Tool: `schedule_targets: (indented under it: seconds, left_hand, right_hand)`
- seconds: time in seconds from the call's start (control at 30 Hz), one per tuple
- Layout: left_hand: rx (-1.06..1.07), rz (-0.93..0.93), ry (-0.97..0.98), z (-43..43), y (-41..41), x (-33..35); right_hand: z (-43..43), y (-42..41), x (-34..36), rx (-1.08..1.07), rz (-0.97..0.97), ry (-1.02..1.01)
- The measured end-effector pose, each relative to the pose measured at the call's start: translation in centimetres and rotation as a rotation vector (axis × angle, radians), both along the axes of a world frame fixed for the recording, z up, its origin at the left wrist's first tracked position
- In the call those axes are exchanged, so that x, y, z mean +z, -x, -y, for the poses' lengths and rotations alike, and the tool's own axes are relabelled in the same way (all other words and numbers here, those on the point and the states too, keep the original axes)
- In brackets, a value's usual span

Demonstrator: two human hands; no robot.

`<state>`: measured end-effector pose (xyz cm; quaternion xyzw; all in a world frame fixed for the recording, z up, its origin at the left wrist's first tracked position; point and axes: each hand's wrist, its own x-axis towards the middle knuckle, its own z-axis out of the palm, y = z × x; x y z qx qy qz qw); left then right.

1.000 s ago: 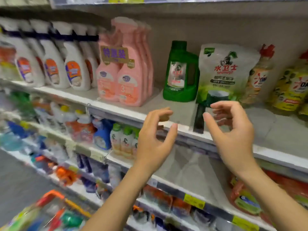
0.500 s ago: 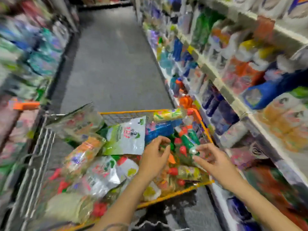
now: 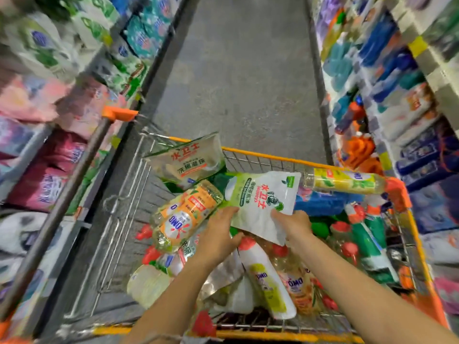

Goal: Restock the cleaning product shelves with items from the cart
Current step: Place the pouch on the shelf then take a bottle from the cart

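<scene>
Cart [image 3: 273,157]: wire basket with an orange rim, filling the lower half of the frame and heaped with bottles and packs.
Pouch [image 3: 263,202]: white and green with red lettering, lying tilted on top of the heap at the centre of the frame, its near end toward the person.
Right hand [image 3: 294,223]: fingers curled round the pouch's lower right corner, gripping it.
Left hand [image 3: 218,237]: fingers fairly straight and close together, tips touching the pouch's lower left edge, with the thumb spread apart beneath.
Orange bottle [image 3: 183,214]: lying on its side just left of the pouch.
Second pouch [image 3: 186,161]: propped in the cart's far left corner, above the orange bottle in the frame.
Yellow bottle [image 3: 345,181]: lying across the far right corner, just right of the pouch's top edge.
Blue bottle [image 3: 323,203]: directly below the yellow bottle, partly hidden by the pouch.
White bottle [image 3: 267,281]: lime label, lying between the two forearms.
Shelves [image 3: 397,70]: packed and blurred, along the right edge of the frame.
Floor [image 3: 243,70]: grey aisle running up the middle.
</scene>
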<state>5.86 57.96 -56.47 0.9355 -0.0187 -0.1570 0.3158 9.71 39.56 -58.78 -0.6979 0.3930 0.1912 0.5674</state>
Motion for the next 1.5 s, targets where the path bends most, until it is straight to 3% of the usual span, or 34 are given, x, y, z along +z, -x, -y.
schedule_targets:
  seconds: [0.13, 0.3, 0.4, 0.5, 0.63, 0.7, 0.8, 0.93, 1.0, 1.07, 1.13, 1.23, 1.3, 1.5]
  left_hand:
    - [-0.060, -0.020, 0.008, 0.2, -0.3, -0.7]
    - [-0.080, 0.081, 0.071, -0.2, -0.7, 0.5]
    - [-0.012, 0.241, 0.271, -0.1, -1.9, 3.0]
    - [0.093, 0.343, 0.454, 0.3, -4.0, 6.4]
    - [-0.071, 0.146, 0.561, 2.3, -6.4, 11.2]
    - [-0.222, -0.021, 0.639, 4.1, -6.7, 12.5]
    - [-0.263, -0.220, 0.797, 7.0, -5.7, 13.2]
    - [-0.196, -0.201, 1.001, 11.0, -2.1, 13.8]
    - [-0.129, -0.187, 1.064, 12.3, -0.5, 13.9]
    - [-0.080, -0.183, 1.085, 13.5, 0.9, 14.0]
    - [-0.028, -0.186, 1.115, 14.9, 1.9, 14.5]
    - [-0.023, -0.183, 1.143, 17.9, 3.7, 16.1]
    - [-0.093, -0.178, 1.129, 20.6, 5.3, 17.3]
    - [-0.327, -0.243, 1.111, 28.7, 11.6, 18.9]
  right_hand:
    - [-0.7, 0.5, 1.7, 0.013, 0.054, -0.101]
    - [-1.0, 0.3, 8.2, 0.073, 0.284, -0.239]
    - [0.7, -0.2, 13.7, 0.077, 0.389, -0.285]
    - [3.9, 0.7, 19.9, 0.259, 0.476, -0.296]
    - [8.5, 1.2, 25.9, 0.518, 0.453, -0.232]
    - [10.2, 1.3, 28.0, 0.507, 0.440, -0.176]
    - [11.9, 2.2, 30.1, 0.562, 0.462, -0.107]
    - [14.3, 3.9, 30.9, 0.566, 0.551, 0.250]
    - [15.9, 5.4, 30.8, 0.430, 0.717, 0.513]
    - [17.8, 8.3, 30.2, 0.094, 0.889, 0.586]
    - [19.0, 12.5, 28.8, -0.135, 0.966, 0.508]
    - [18.3, 19.8, 25.6, -0.087, 0.807, 0.134]
    - [17.5, 23.7, 23.8, -0.071, 0.765, -0.004]
    - [20.5, 32.0, 24.0, -0.419, 0.878, 0.103]
